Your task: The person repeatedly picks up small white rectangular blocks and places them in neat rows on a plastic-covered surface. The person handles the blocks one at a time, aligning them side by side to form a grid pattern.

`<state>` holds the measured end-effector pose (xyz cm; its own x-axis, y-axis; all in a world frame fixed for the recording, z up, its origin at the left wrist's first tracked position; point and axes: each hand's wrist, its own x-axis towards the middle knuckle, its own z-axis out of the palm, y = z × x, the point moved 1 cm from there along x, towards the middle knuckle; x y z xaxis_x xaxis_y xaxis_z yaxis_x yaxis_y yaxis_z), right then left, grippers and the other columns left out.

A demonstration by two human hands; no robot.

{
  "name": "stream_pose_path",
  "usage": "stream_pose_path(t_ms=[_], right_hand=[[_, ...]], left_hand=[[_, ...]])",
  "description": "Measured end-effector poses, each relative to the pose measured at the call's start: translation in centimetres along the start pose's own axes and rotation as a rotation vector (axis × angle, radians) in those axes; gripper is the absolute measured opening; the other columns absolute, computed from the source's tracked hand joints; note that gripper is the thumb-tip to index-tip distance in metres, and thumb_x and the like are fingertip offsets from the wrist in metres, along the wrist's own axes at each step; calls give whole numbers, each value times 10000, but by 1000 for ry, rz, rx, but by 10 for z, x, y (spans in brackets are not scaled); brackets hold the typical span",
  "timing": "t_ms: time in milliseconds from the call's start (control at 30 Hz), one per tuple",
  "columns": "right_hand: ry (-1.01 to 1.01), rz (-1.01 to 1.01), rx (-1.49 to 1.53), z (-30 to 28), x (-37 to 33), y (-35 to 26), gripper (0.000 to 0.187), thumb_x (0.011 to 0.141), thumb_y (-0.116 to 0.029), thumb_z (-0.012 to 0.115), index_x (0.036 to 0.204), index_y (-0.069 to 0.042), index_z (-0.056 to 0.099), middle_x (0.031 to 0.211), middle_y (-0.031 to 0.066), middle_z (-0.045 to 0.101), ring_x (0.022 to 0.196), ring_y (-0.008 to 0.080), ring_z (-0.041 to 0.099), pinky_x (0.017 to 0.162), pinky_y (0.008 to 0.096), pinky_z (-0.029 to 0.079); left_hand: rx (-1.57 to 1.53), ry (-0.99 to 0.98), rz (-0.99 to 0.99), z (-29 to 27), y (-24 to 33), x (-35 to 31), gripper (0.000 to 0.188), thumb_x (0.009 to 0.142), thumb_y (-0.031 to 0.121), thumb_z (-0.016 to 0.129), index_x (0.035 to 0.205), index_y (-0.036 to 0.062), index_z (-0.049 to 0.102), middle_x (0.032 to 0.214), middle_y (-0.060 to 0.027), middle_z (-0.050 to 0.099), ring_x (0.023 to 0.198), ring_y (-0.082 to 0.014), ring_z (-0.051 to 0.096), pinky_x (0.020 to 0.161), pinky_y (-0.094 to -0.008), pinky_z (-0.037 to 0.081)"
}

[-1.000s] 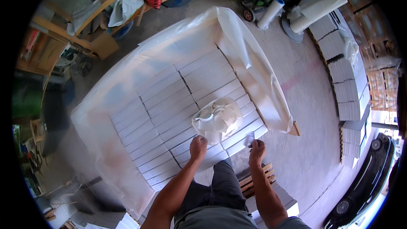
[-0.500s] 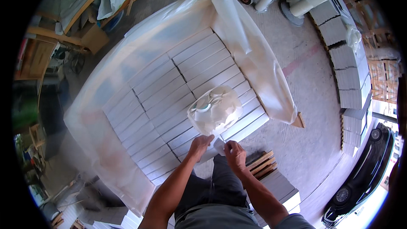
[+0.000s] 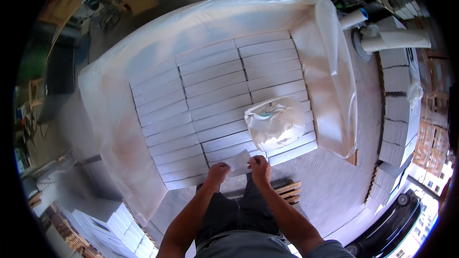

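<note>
So a small white slip [image 3: 238, 160] is being held out over the near edge of the white boxes [image 3: 217, 94], just to the left of the cloudy bag of pale scraps [image 3: 278, 125]. Its left end is pinched by the left hand [image 3: 218, 174], and its right edge looks pinched by the right hand [image 3: 260, 169] (how firmly can't be told from up here). Probably best if both ends are gripped lightly and evenly, so nothing gets creased.
</note>
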<state>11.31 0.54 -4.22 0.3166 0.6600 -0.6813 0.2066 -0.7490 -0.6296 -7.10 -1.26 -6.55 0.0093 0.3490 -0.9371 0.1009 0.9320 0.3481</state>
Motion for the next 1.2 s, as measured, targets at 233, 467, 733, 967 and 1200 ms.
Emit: stream_pose_path(t_ms=[233, 467, 733, 967, 1200], right_hand=[[-55, 172, 42, 85, 45, 32, 226, 814, -186, 662, 922, 12, 644, 771, 62, 667, 627, 126, 629, 504, 244, 438], [59, 193, -40, 163, 96, 58, 244, 797, -234, 671, 898, -12, 680, 749, 77, 669, 644, 168, 630, 624, 314, 480], [138, 74, -194, 199, 126, 85, 266, 788, -256, 682, 882, -8, 692, 716, 87, 657, 612, 172, 601, 615, 322, 476], [139, 116, -308, 203, 120, 71, 299, 786, -299, 669, 923, -36, 706, 833, 130, 698, 858, 282, 651, 807, 377, 481], [148, 136, -419, 205, 118, 64, 305, 825, -363, 622, 918, -76, 668, 916, 109, 693, 907, 312, 642, 795, 422, 479]], left_hand=[[45, 202, 124, -51, -23, 70, 233, 784, 210, 625, 835, -13, 672, 656, -69, 598, 505, -141, 506, 464, -311, 404], [329, 358, 190, -93, -25, 155, 289, 788, 270, 605, 887, 12, 690, 785, -160, 675, 752, -284, 641, 688, -391, 483], [535, 392, 59, -104, -14, 187, 309, 839, 307, 539, 951, 67, 698, 1022, -175, 650, 955, -375, 624, 829, -463, 494], [617, 505, 64, -95, -16, 187, 282, 870, 295, 543, 963, 70, 686, 1054, -172, 619, 937, -375, 632, 813, -471, 506], [707, 581, 38, -80, -8, 180, 294, 894, 315, 530, 977, 65, 660, 1046, -171, 603, 940, -358, 634, 817, -452, 509]])
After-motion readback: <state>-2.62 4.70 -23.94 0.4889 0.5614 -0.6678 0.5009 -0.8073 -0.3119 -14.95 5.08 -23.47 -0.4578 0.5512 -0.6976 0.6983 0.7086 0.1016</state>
